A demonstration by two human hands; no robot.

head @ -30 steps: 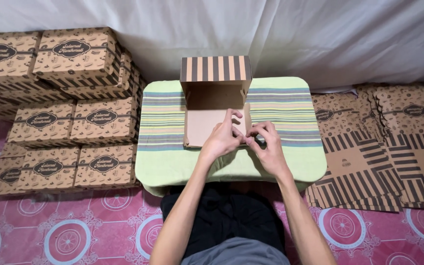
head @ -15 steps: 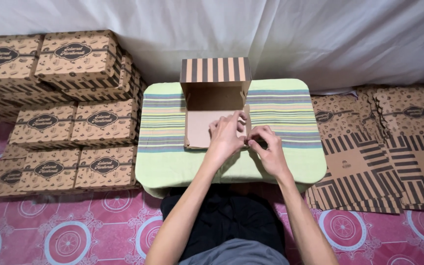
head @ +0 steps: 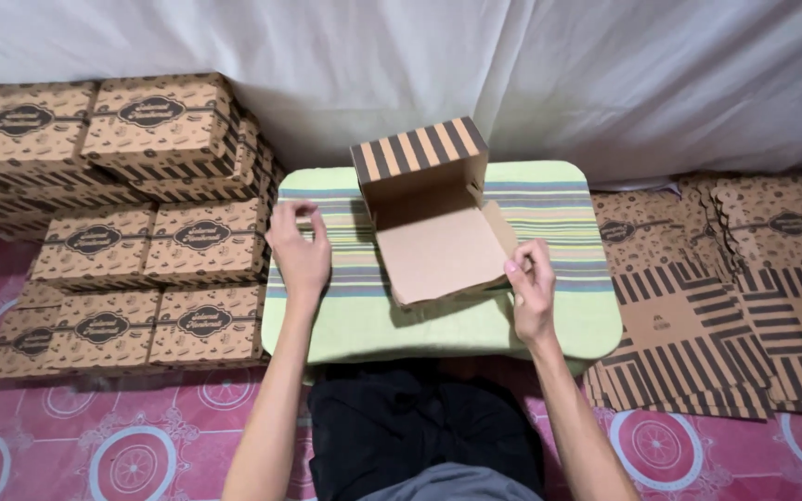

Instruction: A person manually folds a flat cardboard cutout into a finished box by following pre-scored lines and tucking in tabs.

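Kneeling at the low table (head: 355, 329), I had the half-folded cardboard box (head: 438, 246) in front of me, sitting near the middle of the striped cloth, a little toward the far edge. Its striped lid (head: 418, 148) stood up at the back, tilted away from me, and the plain brown inside lay open toward my chest. The box's long axis ran roughly left to right, slightly skewed, with its near right corner swung closer to me.

My right hand (head: 531, 289) was the nearer one. It sat just beside the box's right side flap (head: 501, 237), fingertips (head: 512, 267) touching or nearly touching the flap's near edge; I could not tell for certain that they pinched it. The fingers were curled loosely, not clenched round anything else.

My left hand (head: 301, 252) was off the box, well apart to its left, hovering over the cloth near the table's left edge. Its fingers were bent inward, and it gripped nothing that I could make out.

So the box lay to the right of my left hand and just left of my right hand.

On the floor to my left stood stacks of finished boxes (head: 141, 241), printed brown with dark oval labels. To my right lay a spread of flat unfolded box blanks (head: 726, 306), striped and patterned. A white sheet (head: 605, 74) hung behind everything.
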